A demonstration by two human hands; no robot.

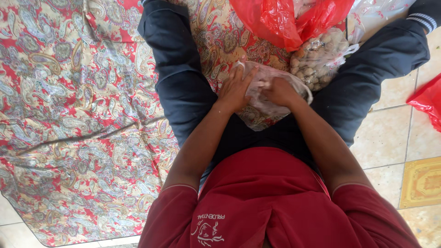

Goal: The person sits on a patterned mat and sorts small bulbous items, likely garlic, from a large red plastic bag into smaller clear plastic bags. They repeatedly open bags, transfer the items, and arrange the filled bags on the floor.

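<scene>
I sit on the floor with my legs spread, in dark trousers and a red shirt. Between my legs lies a clear plastic bag (pixel 268 94). My left hand (pixel 234 89) rests flat on the bag's left side with the fingers stretched out. My right hand (pixel 278 91) is closed on the bag's plastic at its middle. Just beyond it stands a second clear bag full of small round pale brown nuts (pixel 319 57). A red plastic bag (pixel 287 18) lies behind both.
A red paisley cloth (pixel 78 115) covers the floor to the left and under my legs. Beige floor tiles (pixel 390 133) show on the right, with another piece of red plastic (pixel 429 98) at the right edge and a yellow patterned tile (pixel 422 181).
</scene>
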